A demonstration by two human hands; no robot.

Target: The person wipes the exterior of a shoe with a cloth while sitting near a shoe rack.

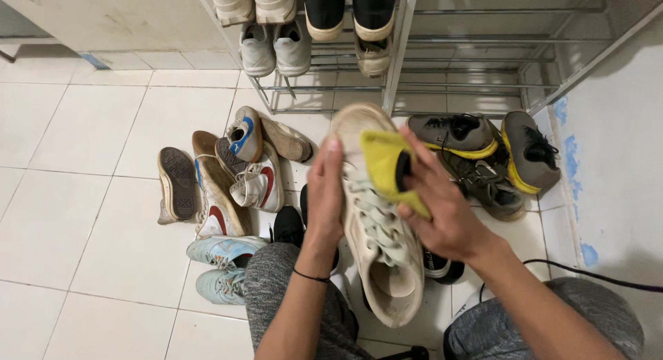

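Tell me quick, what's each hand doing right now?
Left hand: closed around the side of the pale sneaker, holding it up.
Right hand: closed on a yellow cloth, pressing it against the sneaker.

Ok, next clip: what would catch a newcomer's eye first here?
Dead centre, the left hand holds up a cream lace-up sneaker while the right hand presses a yellow cloth against its toe end. Behind it, a jumble of shoes lies on the white tiled floor, below a metal shoe rack holding more pairs.
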